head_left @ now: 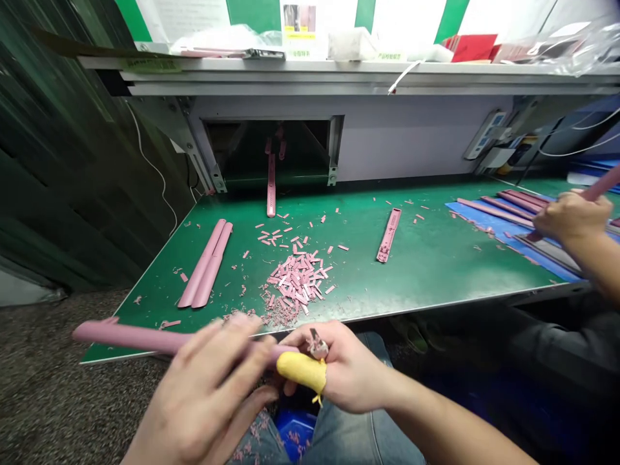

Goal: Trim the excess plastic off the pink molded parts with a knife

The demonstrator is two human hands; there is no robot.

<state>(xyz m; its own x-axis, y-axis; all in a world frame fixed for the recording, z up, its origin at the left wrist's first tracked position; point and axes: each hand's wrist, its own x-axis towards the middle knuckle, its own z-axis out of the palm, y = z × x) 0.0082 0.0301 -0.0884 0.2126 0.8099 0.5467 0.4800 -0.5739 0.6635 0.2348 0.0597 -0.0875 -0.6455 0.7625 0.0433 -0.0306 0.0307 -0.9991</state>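
A long, rounded pink plastic piece (130, 337) is held out to the left above the table's front edge. My left hand (208, 381) is wrapped over its middle, slightly blurred, thumb underneath. At its near end is my right hand (353, 368), closed, its thumb in a yellow finger cot (301, 369) pressed against the piece. A small metal-tipped tool (317, 343) with pink shavings on it sticks up from the right hand's curled fingers; its handle is hidden. Beyond the hands lies a heap of pink plastic scraps (300, 278). Two similar pink pieces (206, 265) lie side by side at the left.
On the green table (436, 258) lie a narrow pink strip (389, 236) and another strip (271, 187) by the wall opening. At the right, a co-worker's hand (574, 216) grips a pink piece over a blue sheet (465, 210) with several strips. A shelf (290, 81) spans above.
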